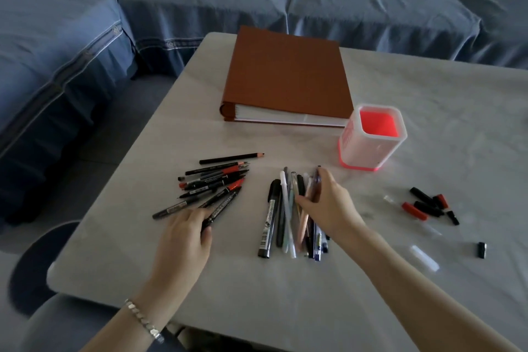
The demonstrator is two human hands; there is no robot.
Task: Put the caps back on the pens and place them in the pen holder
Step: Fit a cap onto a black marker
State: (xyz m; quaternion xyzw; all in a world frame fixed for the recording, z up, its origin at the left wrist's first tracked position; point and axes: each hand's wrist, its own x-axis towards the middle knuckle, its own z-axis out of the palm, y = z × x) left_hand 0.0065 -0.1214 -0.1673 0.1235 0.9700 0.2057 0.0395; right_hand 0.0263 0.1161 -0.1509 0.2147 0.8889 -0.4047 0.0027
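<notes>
Left hand [183, 233] pinches a black marker [221, 204], likely for capping. Right hand [328, 203] grips bundled pens [285, 203] for the pen holder [357, 148].

Left hand [185, 234]: my fingers pinch the near end of a black marker [224, 203], which lies against the fan of markers [214, 177] just beyond my fingertips. Right hand [328, 203]: my thumb and fingers close round several pens in the pen bundle [270, 220] on the worktop [443, 111]. Beyond this hand the pen holder [360, 148] stands upright. Loose caps [428, 204] lie to its right. A brown binder [285, 74] lies farther beyond.
</notes>
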